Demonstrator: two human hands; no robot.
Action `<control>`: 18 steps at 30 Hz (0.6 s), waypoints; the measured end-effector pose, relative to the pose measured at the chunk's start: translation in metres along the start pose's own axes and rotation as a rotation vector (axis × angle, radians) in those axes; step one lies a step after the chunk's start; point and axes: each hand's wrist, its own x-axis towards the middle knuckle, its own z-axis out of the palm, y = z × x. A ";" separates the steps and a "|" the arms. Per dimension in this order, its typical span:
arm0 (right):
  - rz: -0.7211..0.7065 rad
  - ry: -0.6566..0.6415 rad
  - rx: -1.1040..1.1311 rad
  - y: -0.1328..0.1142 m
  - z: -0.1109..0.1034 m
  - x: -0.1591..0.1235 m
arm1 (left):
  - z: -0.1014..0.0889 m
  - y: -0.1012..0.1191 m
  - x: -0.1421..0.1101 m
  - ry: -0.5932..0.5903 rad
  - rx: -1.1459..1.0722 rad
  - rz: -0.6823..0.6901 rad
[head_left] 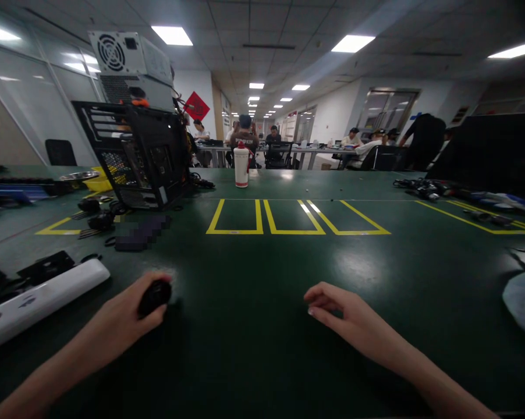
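Observation:
My left hand (134,311) is closed around a small black rounded object (155,297), with thumb and fingers on either side of it; its exact kind is not clear. It is just above or at the green tabletop (245,326). Opposite it, my right hand (339,311) hovers over or rests on the table, fingers loosely bent and the thumb apart from them, with nothing visible between. A long white bar-shaped device (48,299) lies to the left of my left hand. Beyond that hand is a dark blurred-out item (142,233).
Yellow tape outlines (234,233) mark the table ahead. An open black computer case (144,157) carries power supplies (131,55) at the back left. A white bottle (241,167) stands farther back. Cables (419,187) lie at right; a pale rounded object (524,299) sits at the right edge.

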 end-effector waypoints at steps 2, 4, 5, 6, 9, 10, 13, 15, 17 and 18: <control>-0.051 -0.048 0.055 -0.005 0.004 0.023 | 0.014 0.032 0.033 -0.090 0.001 0.142; -0.065 -0.041 0.128 -0.005 0.011 0.052 | 0.030 0.056 0.067 -0.095 -0.001 0.267; -0.068 -0.015 0.174 -0.004 0.014 0.068 | 0.039 0.065 0.082 -0.091 0.004 0.330; -0.063 0.001 0.233 -0.003 0.018 0.083 | 0.048 0.072 0.095 -0.057 0.018 0.380; -0.027 0.051 0.461 -0.002 0.029 0.125 | 0.070 0.090 0.124 0.048 0.004 0.442; -0.006 0.055 0.530 -0.002 0.033 0.135 | 0.075 0.095 0.129 0.071 -0.004 0.445; 0.008 0.028 0.656 -0.003 0.040 0.156 | 0.087 0.106 0.137 0.094 -0.019 0.426; 0.012 0.033 0.692 -0.001 0.043 0.161 | 0.092 0.110 0.138 0.098 -0.027 0.420; 0.023 0.052 0.720 0.000 0.043 0.162 | 0.095 0.112 0.138 0.108 -0.043 0.426; 0.029 0.057 0.735 0.001 0.042 0.161 | 0.096 0.113 0.138 0.114 -0.052 0.429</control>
